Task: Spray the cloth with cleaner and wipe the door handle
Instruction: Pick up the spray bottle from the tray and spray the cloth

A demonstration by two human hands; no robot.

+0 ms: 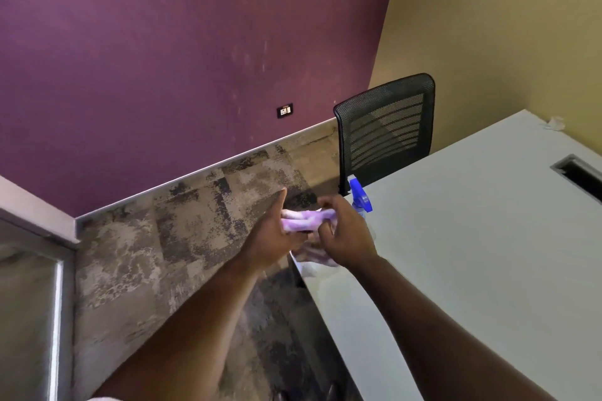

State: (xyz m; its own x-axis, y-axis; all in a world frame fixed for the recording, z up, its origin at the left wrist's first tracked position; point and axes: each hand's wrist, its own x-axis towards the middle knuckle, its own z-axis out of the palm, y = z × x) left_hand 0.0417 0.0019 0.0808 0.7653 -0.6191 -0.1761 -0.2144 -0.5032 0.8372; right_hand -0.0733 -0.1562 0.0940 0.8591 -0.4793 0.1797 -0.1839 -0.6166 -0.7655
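A purple and white cloth [304, 221] is bunched between both my hands, just off the near corner of the white table [472, 238]. My left hand [272, 238] cups it from the left with the thumb up. My right hand [345, 233] grips its right end. A spray bottle with a blue head [360, 195] stands on the table's corner right behind my right hand, its clear body mostly hidden. No door handle is in view; a grey door frame [39, 228] shows at the left edge.
A black mesh office chair [387, 130] stands behind the table against the purple wall [163, 58]. Patterned carpet [182, 238] covers the floor on the left. A cable slot [580, 172] is set in the table at far right.
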